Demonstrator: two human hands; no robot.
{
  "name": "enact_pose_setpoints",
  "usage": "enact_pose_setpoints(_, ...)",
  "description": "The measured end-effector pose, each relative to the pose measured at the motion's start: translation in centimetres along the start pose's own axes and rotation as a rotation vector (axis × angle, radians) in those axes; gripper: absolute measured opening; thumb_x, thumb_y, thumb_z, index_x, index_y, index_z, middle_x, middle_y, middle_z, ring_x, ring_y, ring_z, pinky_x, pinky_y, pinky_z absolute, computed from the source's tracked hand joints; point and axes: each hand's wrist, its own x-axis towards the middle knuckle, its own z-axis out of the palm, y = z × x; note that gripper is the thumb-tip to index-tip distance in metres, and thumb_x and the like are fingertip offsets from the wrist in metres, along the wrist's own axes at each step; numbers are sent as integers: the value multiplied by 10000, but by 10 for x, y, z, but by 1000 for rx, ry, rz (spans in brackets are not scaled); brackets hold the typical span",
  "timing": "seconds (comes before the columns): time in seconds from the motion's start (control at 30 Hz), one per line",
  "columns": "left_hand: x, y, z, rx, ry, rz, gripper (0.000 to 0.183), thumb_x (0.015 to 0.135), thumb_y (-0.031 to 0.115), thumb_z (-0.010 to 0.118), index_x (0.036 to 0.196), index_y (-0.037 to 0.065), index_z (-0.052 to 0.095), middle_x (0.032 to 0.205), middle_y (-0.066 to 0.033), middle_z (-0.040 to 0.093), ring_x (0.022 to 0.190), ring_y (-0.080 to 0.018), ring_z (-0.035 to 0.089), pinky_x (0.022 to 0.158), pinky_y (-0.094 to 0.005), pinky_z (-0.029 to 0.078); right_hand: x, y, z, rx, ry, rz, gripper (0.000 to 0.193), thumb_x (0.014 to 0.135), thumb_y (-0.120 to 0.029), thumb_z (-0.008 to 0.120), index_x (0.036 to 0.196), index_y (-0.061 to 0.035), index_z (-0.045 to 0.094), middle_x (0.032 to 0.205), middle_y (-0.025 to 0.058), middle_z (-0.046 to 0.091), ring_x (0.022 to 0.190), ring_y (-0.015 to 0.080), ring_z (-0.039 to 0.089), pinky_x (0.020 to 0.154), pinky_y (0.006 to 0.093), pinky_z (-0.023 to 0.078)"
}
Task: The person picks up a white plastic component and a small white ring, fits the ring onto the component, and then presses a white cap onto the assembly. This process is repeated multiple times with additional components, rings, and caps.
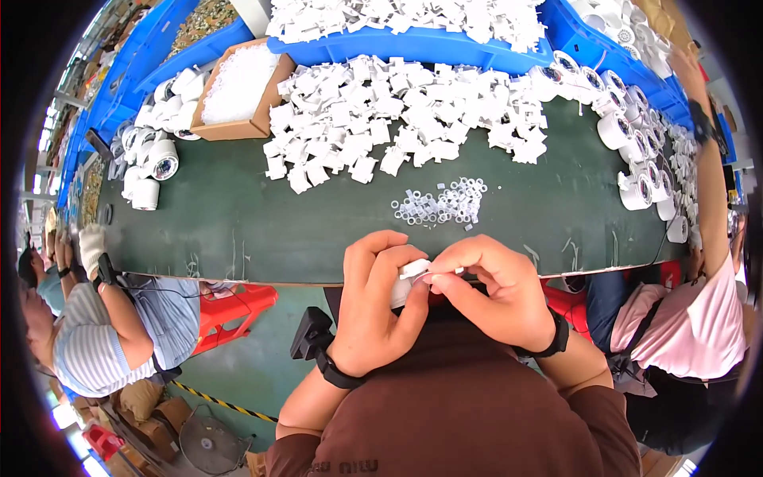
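Close to the table's front edge, my left hand (369, 306) is wrapped round a white plastic piece (402, 289), mostly covered by the fingers. Thumb and forefinger of my right hand (502, 292) are pinched together right at that piece's edge; whatever lies between them is too small to make out. Just beyond my hands lies a small heap of translucent white rings (439, 203). Farther back spreads a big pile of small white plastic parts (358, 119).
Behind the pile stands a blue bin (413, 46) heaped with white parts. White cylindrical housings (636, 191) line the right side; more housings (145, 193) stand left, near a cardboard box (261, 119). Co-workers sit on both sides, one with a gloved hand (92, 246) at the table.
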Motion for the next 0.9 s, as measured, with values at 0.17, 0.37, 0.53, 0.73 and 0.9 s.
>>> enact_pose_setpoints(0.17,4,1,4,12,62,-9,213,889,-3,592,1096,3,643,1151,-188,595,1031,-312,592,916,-396,480,0,17,1,-332,106,-229,153,948,108,629,1059,4,640,1042,65,657,891,117,637,778,268,524)
enact_pose_setpoints(0.37,6,-2,10,-113,134,-29,178,860,9,629,1035,24,652,1063,-149,657,910,-337,606,796,-415,504,0,23,9,-105,171,-7,103,963,76,627,1027,-4,632,1000,50,642,880,106,631,763,265,523)
enact_pose_setpoints(0.53,12,3,6,-54,26,43,126,919,26,583,1022,-24,637,1097,-173,660,940,-334,623,839,-400,502,-3,16,6,-66,163,41,80,970,57,632,1024,-2,633,994,46,642,879,108,642,749,266,534)
enact_pose_setpoints(0.73,9,-1,5,-73,54,35,102,927,57,612,991,-11,653,1050,-153,694,915,-303,638,813,-378,509,3,-4,-28,-507,112,-132,177,920,28,701,1090,-23,709,995,80,680,858,164,657,765,291,530)
enact_pose_setpoints(0.9,9,0,5,-74,45,36,95,935,59,606,975,-7,662,1044,-148,694,902,-285,642,801,-363,513,37,14,-109,-1283,532,-375,228,893,-5,718,1112,-30,663,1061,115,646,824,271,635,708,360,524)
